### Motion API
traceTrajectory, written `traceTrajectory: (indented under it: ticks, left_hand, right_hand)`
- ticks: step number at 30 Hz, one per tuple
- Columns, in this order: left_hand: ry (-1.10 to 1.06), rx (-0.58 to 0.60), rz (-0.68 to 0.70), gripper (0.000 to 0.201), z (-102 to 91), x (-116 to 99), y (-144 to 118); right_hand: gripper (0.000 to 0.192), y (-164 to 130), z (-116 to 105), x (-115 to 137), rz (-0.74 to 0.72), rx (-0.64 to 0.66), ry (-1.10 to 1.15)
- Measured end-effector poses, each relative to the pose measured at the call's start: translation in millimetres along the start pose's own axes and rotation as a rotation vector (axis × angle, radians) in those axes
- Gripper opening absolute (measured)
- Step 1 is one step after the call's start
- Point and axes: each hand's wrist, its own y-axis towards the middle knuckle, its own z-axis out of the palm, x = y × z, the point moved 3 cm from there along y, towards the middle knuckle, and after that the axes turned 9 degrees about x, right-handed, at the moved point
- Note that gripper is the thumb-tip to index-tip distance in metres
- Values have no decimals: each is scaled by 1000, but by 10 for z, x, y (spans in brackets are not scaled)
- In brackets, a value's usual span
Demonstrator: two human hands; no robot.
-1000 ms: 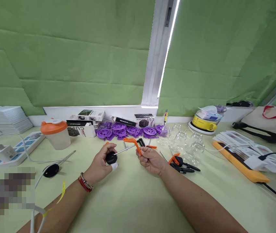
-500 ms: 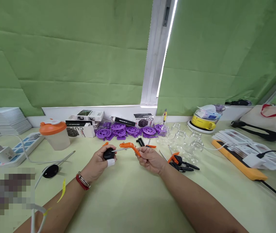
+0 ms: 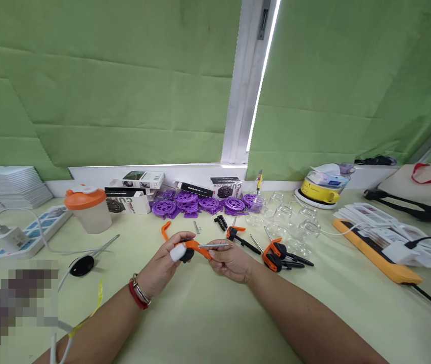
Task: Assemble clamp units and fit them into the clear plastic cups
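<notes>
Both hands meet above the middle of the counter (image 3: 207, 323), near its front edge. The left hand (image 3: 164, 263), one fingertip taped white, pinches a black knob (image 3: 187, 255) against an orange bracket (image 3: 196, 247). The right hand (image 3: 230, 260) grips the bracket's other end, with a thin metal rod (image 3: 215, 245) lying along its fingers and pointing toward the knob. Finished orange-and-black pieces (image 3: 276, 253) lie just right of the hands. Purple wheels (image 3: 200, 205) and clear glass jars (image 3: 291, 217) stand along the counter's rear edge, and an orange-lidded cup (image 3: 86, 210) stands toward its left. To do this step well, it seems best to keep the rod in line with the knob's hole and the bracket steady, turning only one hand.
</notes>
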Motion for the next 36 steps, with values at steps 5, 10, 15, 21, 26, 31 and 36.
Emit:
traceTrajectory:
  ticks: [5,10,15,21,26,31,36]
  left_hand:
    - [-134,-116,-20,35,-33,16,21]
    - [-150,-274,16,28,-186,77,71]
    - [-220,-390,92,27,-294,137,98]
    - [-284,-446,89,28,-313,108,101]
    - [-382,-458,59,26,-334,114,114]
    - [-508,-548,42,26,-370,127,115]
    - [-552,-582,42,22,-382,132,127]
  right_hand:
    - [30,71,-64,-81,-10,-18,-135]
    - [16,235,-255,-86,-137,-315,-758]
    - [18,480,-267,-3,-113,-529,-1328]
    - [20,723,-219,76,52,-650,-1553]
    - [14,791,-183,72,120,-672,-1611]
    - [15,827,-153,75,187,-695,-1670]
    - [19,871,-159,60,221,-698,-1721]
